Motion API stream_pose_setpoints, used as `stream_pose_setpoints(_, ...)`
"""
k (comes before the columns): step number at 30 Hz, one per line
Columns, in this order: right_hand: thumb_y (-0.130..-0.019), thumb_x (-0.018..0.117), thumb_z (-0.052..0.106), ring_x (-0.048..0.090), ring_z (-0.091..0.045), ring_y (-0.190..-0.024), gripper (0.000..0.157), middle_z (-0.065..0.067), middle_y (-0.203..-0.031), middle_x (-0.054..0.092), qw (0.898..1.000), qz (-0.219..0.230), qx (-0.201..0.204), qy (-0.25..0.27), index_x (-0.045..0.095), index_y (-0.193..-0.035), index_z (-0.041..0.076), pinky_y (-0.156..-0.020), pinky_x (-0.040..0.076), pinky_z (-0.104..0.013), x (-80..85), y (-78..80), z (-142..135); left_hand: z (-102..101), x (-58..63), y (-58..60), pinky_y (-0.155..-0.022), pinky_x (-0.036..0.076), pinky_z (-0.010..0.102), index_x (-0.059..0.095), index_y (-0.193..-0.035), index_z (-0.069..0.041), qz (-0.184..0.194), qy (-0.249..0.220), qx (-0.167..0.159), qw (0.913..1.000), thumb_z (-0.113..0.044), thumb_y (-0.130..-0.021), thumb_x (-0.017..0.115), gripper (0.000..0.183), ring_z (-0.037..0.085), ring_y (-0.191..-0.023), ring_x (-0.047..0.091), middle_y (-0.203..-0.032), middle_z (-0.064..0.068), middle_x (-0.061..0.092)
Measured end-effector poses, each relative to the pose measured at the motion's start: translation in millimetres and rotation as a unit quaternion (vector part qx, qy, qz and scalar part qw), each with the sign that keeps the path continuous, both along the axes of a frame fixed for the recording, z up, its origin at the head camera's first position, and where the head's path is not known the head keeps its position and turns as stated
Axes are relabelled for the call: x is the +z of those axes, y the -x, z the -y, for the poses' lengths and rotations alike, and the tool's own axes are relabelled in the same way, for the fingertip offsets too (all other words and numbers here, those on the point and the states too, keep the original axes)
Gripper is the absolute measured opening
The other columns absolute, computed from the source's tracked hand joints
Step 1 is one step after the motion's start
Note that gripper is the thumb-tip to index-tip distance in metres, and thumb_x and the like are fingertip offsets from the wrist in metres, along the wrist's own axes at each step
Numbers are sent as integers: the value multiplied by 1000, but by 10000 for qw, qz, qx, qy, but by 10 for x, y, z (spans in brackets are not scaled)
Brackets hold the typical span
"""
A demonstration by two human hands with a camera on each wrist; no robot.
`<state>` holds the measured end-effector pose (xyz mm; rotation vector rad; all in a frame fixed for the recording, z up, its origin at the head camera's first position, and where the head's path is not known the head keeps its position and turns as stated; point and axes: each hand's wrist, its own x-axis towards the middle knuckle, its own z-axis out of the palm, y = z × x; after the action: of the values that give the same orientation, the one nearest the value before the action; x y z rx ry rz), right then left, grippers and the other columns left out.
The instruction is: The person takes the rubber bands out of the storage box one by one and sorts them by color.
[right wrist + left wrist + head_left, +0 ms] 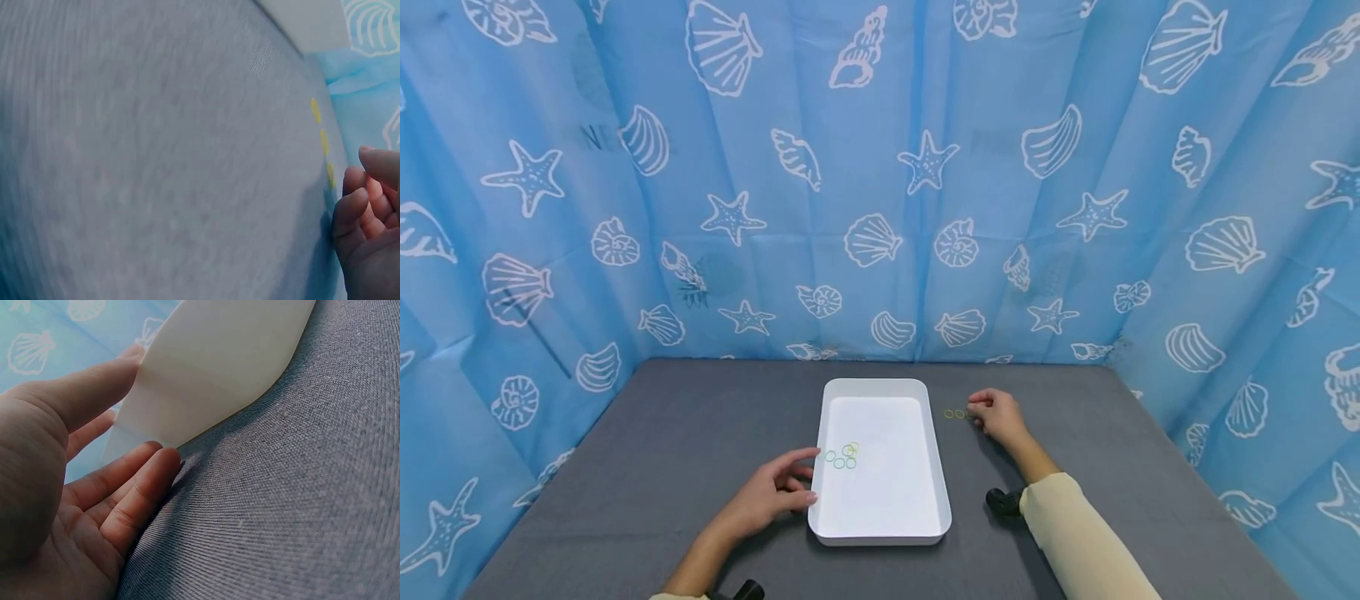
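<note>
Rings (324, 142) are lying beside the tray (887, 500), others inside. Picking up seems the step: my right hand (1000, 419) is hovering narrowly near the outer ones, whether pinching I cannot tell; my left hand (767, 493), spread, is touching the tray. Next calls for a fine pinch.

"What carries everything?"
"A grey tabletop (700, 425), its surface woven like cloth."
"And what lies directly on it?"
"A white rectangular tray (887, 500), near the middle, its long sides running away from the viewer."
"Anything beside that?"
"Three small yellow rings (324, 142), in a row just right of the tray, toward its far end."
</note>
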<state>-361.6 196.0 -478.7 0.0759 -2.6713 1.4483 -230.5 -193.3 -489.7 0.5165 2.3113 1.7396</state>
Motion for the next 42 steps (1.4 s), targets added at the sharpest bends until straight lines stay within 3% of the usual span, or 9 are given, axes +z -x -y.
stream_pose_setpoints(6, -80, 61, 13, 50, -18, -55, 13, -7, -70, 55, 9999, -123, -33, -89, 60, -88, 3, -45, 42, -30, 118, 0, 128, -4, 47, -17, -61, 47, 33, 38, -130, -13, 100, 3, 16, 9999, -17, -77, 65, 60, 23, -79, 56, -109, 17, 50)
stream_pose_setpoints(15, -80, 61, 12, 52, -22, -61, 15, -9, -73, 56, 9998, -171, 130, 7, 62, -92, 2, -48, 43, -31, 332, 8, 381, -38, 219, -93, -62, 47, 36, 35, -130, -5, 232, -192, -109, 9995, -12, -77, 65, 61, 27, -80, 56, -110, 24, 48)
stream_pose_setpoints(20, -79, 62, 13, 55, -30, -65, 12, -10, -74, 57, 9994, 2, 178, 302, 62, -89, 6, -52, 45, -38, 417, -3, 537, -18, 105, -37, -61, 47, 35, 36, -130, -8, 200, -147, -59, 9997, -14, -77, 65, 60, 24, -79, 57, -110, 21, 48)
stream_pose_setpoints(25, -80, 61, 15, 54, -26, -57, 11, -16, -76, 58, 9976, 325, 307, 525, 62, -88, 7, -55, 45, -44, 468, -2, 690, -3, 23, 4, -60, 47, 34, 38, -130, -13, 132, -27, 2, 9999, -18, -77, 66, 60, 23, -79, 57, -109, 18, 49)
stream_pose_setpoints(30, -80, 61, 15, 55, -28, -62, 12, -20, -84, 58, 9962, 418, 568, 509, 61, -88, 6, -51, 45, -39, 516, 9, 862, -5, 16, 4, -61, 47, 35, 39, -129, -16, 165, 31, 39, 9999, -20, -76, 67, 61, 24, -80, 56, -109, 15, 50)
stream_pose_setpoints(35, -81, 61, 14, 56, -31, -72, 14, -17, -87, 58, 9925, 583, 911, 566, 60, -91, 4, -58, 46, -42, 535, -24, 1030, -8, 12, 0, -61, 47, 34, 39, -129, -17, 173, 39, 59, 9998, -20, -75, 67, 61, 24, -79, 56, -108, 15, 50)
stream_pose_setpoints(42, -81, 60, 16, 57, -28, -71, 15, -19, -88, 57, 9831, 704, 1626, 467, 59, -92, 5, -58, 46, -41, 469, -75, 1189, -4, 18, -4, -61, 47, 35, 39, -129, -16, 148, 23, 54, 9999, -20, -75, 67, 61, 25, -79, 56, -108, 16, 50)
